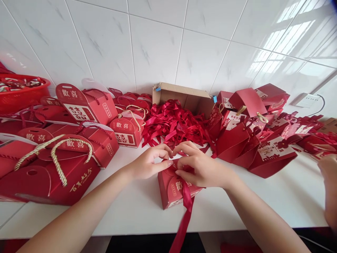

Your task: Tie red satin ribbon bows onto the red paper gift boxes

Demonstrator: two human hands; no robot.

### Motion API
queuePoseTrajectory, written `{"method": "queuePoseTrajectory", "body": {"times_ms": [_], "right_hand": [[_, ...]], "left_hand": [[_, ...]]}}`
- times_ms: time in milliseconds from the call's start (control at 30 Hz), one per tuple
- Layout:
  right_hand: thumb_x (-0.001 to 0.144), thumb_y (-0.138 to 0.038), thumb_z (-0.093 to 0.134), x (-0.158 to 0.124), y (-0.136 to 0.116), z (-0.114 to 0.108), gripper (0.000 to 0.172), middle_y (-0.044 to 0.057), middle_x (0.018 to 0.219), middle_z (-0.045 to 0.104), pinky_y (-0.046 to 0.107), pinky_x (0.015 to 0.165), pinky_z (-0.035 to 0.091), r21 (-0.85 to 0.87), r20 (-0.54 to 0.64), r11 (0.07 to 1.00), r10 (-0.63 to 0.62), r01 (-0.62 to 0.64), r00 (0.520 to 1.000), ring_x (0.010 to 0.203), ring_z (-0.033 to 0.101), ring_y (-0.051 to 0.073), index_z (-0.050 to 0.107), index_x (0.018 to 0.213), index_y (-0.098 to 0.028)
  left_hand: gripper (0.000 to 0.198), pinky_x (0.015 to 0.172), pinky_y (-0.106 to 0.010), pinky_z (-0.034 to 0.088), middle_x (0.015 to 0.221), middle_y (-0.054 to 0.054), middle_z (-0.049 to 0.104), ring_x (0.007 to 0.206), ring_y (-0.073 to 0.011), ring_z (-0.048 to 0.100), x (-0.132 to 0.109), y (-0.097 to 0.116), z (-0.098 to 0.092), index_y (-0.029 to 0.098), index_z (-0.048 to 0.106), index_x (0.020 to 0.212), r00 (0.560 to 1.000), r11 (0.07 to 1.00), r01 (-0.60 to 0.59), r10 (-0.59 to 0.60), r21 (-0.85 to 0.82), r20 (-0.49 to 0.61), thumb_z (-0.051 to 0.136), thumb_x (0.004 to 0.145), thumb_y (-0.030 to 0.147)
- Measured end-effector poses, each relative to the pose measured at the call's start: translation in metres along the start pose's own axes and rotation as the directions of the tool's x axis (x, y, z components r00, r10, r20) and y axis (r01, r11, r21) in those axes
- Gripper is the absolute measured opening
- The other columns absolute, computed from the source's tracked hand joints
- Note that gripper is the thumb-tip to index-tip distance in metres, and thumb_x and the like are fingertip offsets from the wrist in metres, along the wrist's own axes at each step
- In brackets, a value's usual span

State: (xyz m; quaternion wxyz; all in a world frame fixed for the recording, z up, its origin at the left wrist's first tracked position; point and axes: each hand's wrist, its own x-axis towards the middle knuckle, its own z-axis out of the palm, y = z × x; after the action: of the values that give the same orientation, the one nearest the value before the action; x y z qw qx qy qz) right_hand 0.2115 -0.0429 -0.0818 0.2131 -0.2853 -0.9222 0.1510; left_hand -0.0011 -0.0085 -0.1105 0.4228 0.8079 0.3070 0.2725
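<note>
A small red gift box (pixel 165 189) with gold characters stands on the white table in front of me. A red satin ribbon (pixel 181 232) runs from its top, over the front and down past the table edge. My right hand (pixel 197 165) has its fingers curled and pinched on the ribbon at the top of the box. My left hand (pixel 152 160) meets it from the other side, thumb and fingers bent together at the box top. What the left fingertips grip is hidden. Behind both hands spreads a heap of loose red ribbons (pixel 179 123).
A cardboard carton (pixel 181 92) lies behind the ribbons against the tiled wall. Red boxes with rope handles (pixel 79 168) crowd the left, near a red basin (pixel 31 96). More red boxes (pixel 231 140) fill the right. Another person's hand (pixel 329 175) shows at the right edge.
</note>
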Motion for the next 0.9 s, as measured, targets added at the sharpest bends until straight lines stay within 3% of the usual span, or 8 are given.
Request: {"method": "queuePoseTrajectory", "body": {"times_ms": [133,267,333,433,533,700,800,900], "right_hand": [[0.090,-0.024,0.056,-0.013,0.006,-0.002,0.011,0.010,0.117,0.054,0.041,0.094,0.044,0.051,-0.190,0.992,0.125,-0.118,0.974,0.111,0.049,0.024,0.064,0.084,-0.019],[0.093,-0.028,0.051,-0.046,0.012,0.004,0.012,0.009,0.103,0.059,0.036,0.085,0.048,0.215,-0.445,0.939,0.339,-0.269,0.829,0.099,0.056,0.021,0.060,0.091,-0.020],[0.093,-0.029,0.052,-0.064,0.009,0.013,0.011,0.007,0.095,0.060,0.033,0.079,0.049,0.304,-0.456,0.901,0.424,-0.310,0.783,0.091,0.058,0.019,0.059,0.093,-0.021],[0.093,-0.029,0.053,-0.084,-0.001,0.032,0.013,0.007,0.101,0.061,0.031,0.079,0.052,0.418,-0.393,0.847,0.495,-0.328,0.775,0.094,0.059,0.018,0.057,0.102,-0.022],[0.090,-0.026,0.057,-0.091,-0.010,0.047,0.020,0.007,0.108,0.060,0.031,0.082,0.053,0.432,-0.385,0.855,0.464,-0.288,0.798,0.099,0.059,0.018,0.056,0.109,-0.024],[0.084,-0.018,0.065,-0.089,-0.015,0.054,0.022,0.003,0.093,0.063,0.027,0.072,0.052,0.242,-0.513,0.938,0.341,-0.248,0.788,0.082,0.060,0.014,0.059,0.105,-0.024],[0.086,-0.010,0.059,-0.089,-0.017,0.053,0.016,0.003,0.087,0.064,0.023,0.068,0.052,0.128,-0.567,0.968,0.252,-0.218,0.784,0.078,0.062,0.013,0.062,0.096,-0.022],[0.086,-0.001,0.053,-0.090,-0.021,0.053,0.023,0.004,0.088,0.064,0.022,0.068,0.051,0.041,-0.602,0.983,0.170,-0.182,0.780,0.080,0.063,0.012,0.061,0.096,-0.020]], "left_hand": [[0.030,0.097,-0.032,0.039,0.107,-0.005,0.063,0.112,-0.0226,0.054,0.000,-0.003,-0.001,0.018,0.053,0.062,0.999,0.996,0.030,-0.029,-0.081,0.017,0.058,0.084,0.039],[0.037,0.097,-0.034,0.039,0.109,-0.008,0.064,0.109,-0.0241,0.057,-0.001,-0.002,-0.002,0.017,0.057,0.060,0.999,0.993,0.035,-0.037,-0.117,-0.020,0.055,0.085,0.044],[0.030,0.094,-0.035,0.041,0.106,-0.007,0.064,0.105,-0.0235,0.058,-0.002,0.000,-0.001,0.017,0.061,0.069,0.997,0.994,0.024,-0.032,-0.109,-0.067,0.057,0.084,0.042],[0.021,0.091,-0.034,0.043,0.107,-0.005,0.063,0.105,-0.0221,0.057,-0.002,0.006,0.003,0.022,0.061,0.097,0.989,0.999,-0.015,0.008,-0.043,-0.149,0.061,0.081,0.035],[0.016,0.090,-0.033,0.043,0.102,-0.004,0.063,0.098,-0.0195,0.057,0.000,0.015,0.011,0.021,0.062,0.094,0.981,0.991,-0.102,0.115,0.090,-0.155,0.060,0.083,0.031],[0.011,0.084,-0.034,0.043,0.086,-0.003,0.062,0.089,-0.0193,0.055,0.002,0.026,0.026,0.019,0.064,0.077,0.976,0.929,-0.132,0.182,0.347,-0.116,0.063,0.080,0.030],[0.009,0.078,-0.033,0.043,0.080,-0.002,0.062,0.084,-0.0186,0.054,0.001,0.025,0.029,0.019,0.062,0.074,0.981,0.916,-0.126,0.171,0.380,-0.089,0.062,0.079,0.026],[0.009,0.080,-0.032,0.042,0.079,-0.001,0.063,0.083,-0.0173,0.054,0.000,0.023,0.031,0.019,0.061,0.072,0.981,0.934,-0.122,0.166,0.335,-0.105,0.061,0.080,0.024]]}}
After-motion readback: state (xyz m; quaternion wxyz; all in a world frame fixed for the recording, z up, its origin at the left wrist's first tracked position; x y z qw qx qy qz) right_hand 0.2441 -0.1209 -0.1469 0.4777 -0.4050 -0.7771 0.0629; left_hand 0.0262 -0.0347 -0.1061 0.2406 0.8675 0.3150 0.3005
